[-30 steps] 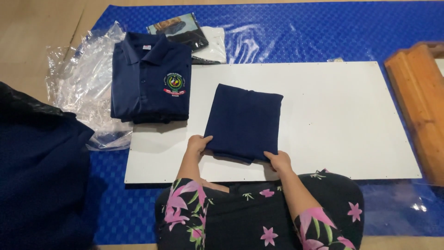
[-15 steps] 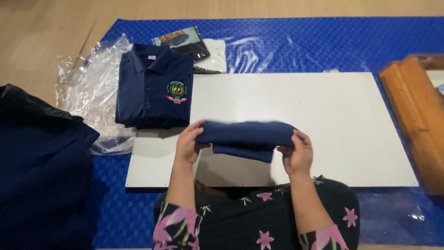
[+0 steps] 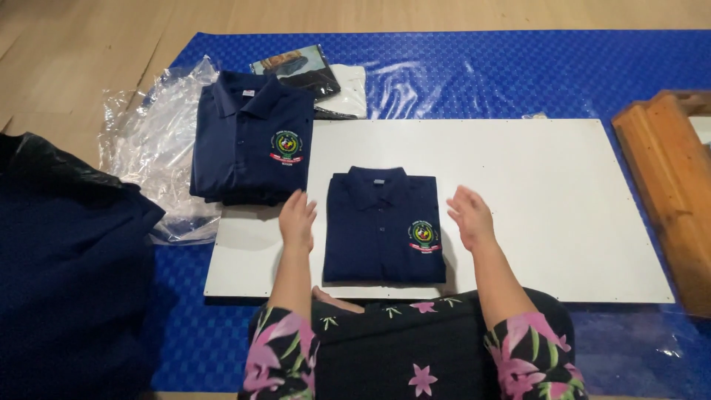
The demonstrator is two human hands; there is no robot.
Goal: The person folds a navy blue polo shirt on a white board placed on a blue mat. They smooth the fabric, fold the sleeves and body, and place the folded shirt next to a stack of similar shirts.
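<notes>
Both hands, left hand (image 3: pixel 298 219) and right hand (image 3: pixel 469 218), are open and hold nothing beside the folded shirt (image 3: pixel 384 224); a careless push could probably spoil its fold.

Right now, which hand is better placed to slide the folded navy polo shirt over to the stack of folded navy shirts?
Probably the left hand: it hovers between the folded navy polo shirt and the stack of folded navy shirts. The right hand is on the far side.

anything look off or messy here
Nothing much. The folded navy shirt lies square on the white board, both hands beside it. Only the crumpled clear plastic under the shirt stack looks untidy.
</notes>
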